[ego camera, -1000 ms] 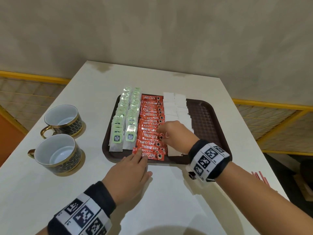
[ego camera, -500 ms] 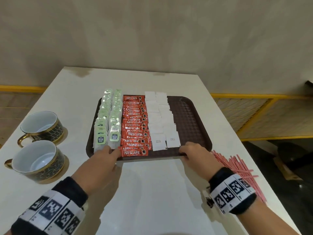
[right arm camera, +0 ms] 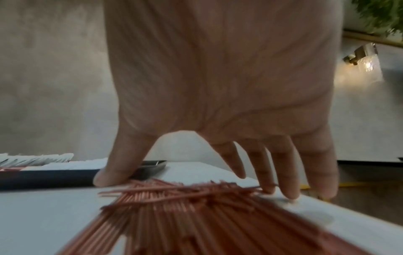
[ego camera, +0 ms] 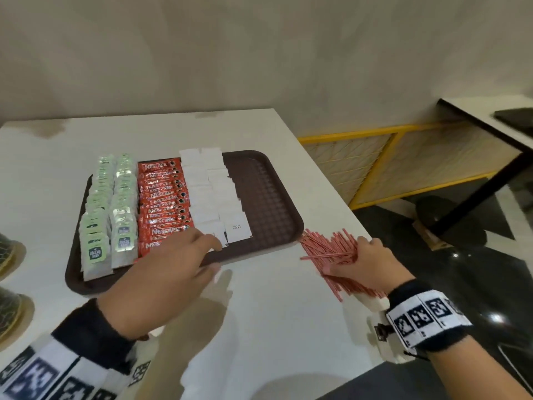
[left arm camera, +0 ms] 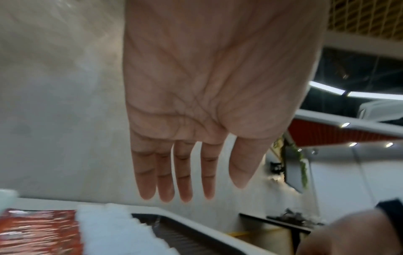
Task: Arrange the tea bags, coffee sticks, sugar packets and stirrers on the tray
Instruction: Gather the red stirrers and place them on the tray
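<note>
Red plastic stirrers [ego camera: 336,256] lay in a loose, fanned pile on the white table [ego camera: 259,327], just beside the right near corner of the dark brown plastic tray [ego camera: 268,197] and close to the table's right edge. The right hand [ego camera: 372,269] was spread over this pile, its thumb at one side and the fingertips [right arm camera: 269,189] at the other, touching the sticks but not yet closed on them. The left hand [ego camera: 161,280] hovered over the near rim of the tray with straight fingers, holding nothing.

On the tray stood already two rows of green tea bags [ego camera: 108,212], one row of red coffee sticks [ego camera: 164,197] and two rows of white sugar packets [ego camera: 213,194]; the right strip of the tray was bare (probably the place meant for the stirrers).

I judge the stirrers to be very light, thin, smooth and a little springy, so they would roll and slip out easily. It seemed best to squeeze them together into one bundle and take it around the middle.
</note>
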Motion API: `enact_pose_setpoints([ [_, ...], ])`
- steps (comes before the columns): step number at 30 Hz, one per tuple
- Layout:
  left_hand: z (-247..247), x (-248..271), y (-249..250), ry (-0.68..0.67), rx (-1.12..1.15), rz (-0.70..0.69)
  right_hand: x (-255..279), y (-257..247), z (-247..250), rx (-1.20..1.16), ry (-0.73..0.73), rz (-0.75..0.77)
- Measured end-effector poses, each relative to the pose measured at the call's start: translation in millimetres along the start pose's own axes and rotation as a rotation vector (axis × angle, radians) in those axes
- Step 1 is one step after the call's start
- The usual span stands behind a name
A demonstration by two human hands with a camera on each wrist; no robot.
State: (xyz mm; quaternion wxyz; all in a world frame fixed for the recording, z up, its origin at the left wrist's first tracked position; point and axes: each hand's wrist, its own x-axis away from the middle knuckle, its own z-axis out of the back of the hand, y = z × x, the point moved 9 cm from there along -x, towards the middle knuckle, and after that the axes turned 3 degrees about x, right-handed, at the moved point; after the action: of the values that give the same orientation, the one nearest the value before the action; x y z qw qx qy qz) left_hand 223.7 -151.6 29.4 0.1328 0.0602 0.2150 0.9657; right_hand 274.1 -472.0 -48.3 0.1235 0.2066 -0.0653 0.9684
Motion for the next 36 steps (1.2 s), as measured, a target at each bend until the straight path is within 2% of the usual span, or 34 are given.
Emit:
enact_pose_setpoints([
  [2, -3, -6, 22, 0.005, 0.042, -0.047, -1, -1, -7, 0.048, 0.022, 0.017],
  [5, -11, -6, 39, -0.006, 0.094, -0.083, -2, -3, -5, -0.059, 0.083, 0.023],
  [9, -19, -3, 42, -0.016, 0.106, -0.075, -6, -3, -4, -0.171, 0.039, -0.028],
  [16, -26, 2, 42, -0.04, 0.13, -0.064, -1, -29, -9, -0.08, -0.009, 0.011],
  [24, -31, 4, 48, -0.063, 0.174, -0.091, 5, -28, -23, -0.038, -0.02, -0.084],
  [32, -32, 7, 44, -0.071, 0.324, -0.014, 20, -7, -16, -0.212, -0.074, -0.103],
  [36, -30, 8, 49, -0.043, 0.474, 0.06, 46, -25, -9, -0.317, -0.038, 0.009],
])
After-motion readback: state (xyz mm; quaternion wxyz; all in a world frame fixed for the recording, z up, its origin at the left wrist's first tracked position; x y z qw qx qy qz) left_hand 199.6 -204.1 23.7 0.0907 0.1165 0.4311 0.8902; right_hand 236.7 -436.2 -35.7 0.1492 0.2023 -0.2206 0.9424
